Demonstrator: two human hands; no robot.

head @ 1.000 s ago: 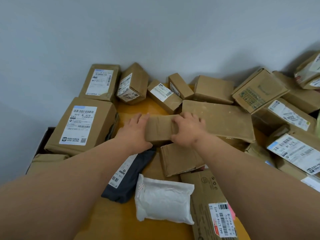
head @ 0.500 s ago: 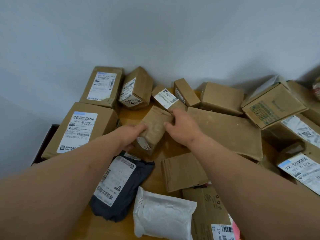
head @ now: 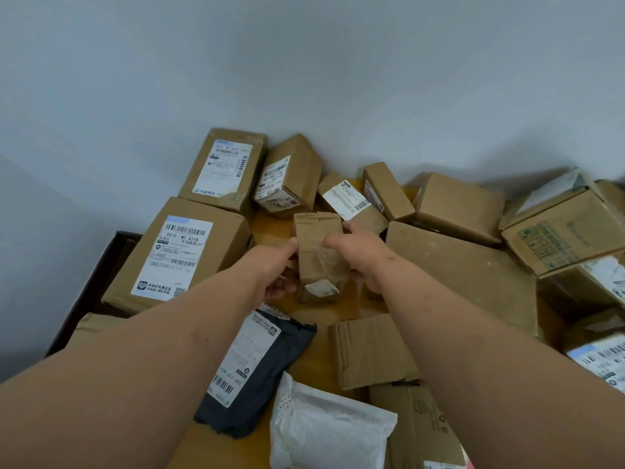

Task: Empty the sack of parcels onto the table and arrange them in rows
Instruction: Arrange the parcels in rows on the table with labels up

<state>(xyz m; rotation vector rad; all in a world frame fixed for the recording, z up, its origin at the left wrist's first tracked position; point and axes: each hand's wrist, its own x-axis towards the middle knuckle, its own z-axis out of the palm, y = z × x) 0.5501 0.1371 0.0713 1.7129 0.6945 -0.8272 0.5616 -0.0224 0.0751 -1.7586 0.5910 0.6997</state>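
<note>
Both hands hold a small brown taped parcel (head: pixel 319 255) upright over the orange table (head: pixel 314 353), near its far left. My left hand (head: pixel 277 269) grips its left side and lower edge; my right hand (head: pixel 362 252) grips its right side. Behind it lie cardboard parcels: a large labelled box (head: pixel 182 255) at left, two more boxes (head: pixel 223 167) (head: pixel 291 177) by the wall, and a small labelled box (head: pixel 348 199) just beyond the held parcel. A flat brown parcel (head: pixel 460 275) lies to the right. No sack is in view.
Near me lie a dark grey mailer bag (head: pixel 260 374), a white padded bag (head: pixel 331 431) and a corrugated flat parcel (head: pixel 372 350). More boxes (head: pixel 568 231) pile up at right. A grey wall closes the far side. The table's left edge drops off by a dark frame (head: pixel 88 292).
The parcel lay flat crosswise under both hands a second ago; the hands have turned it upright and carried it left and further back. The view has shifted right.
</note>
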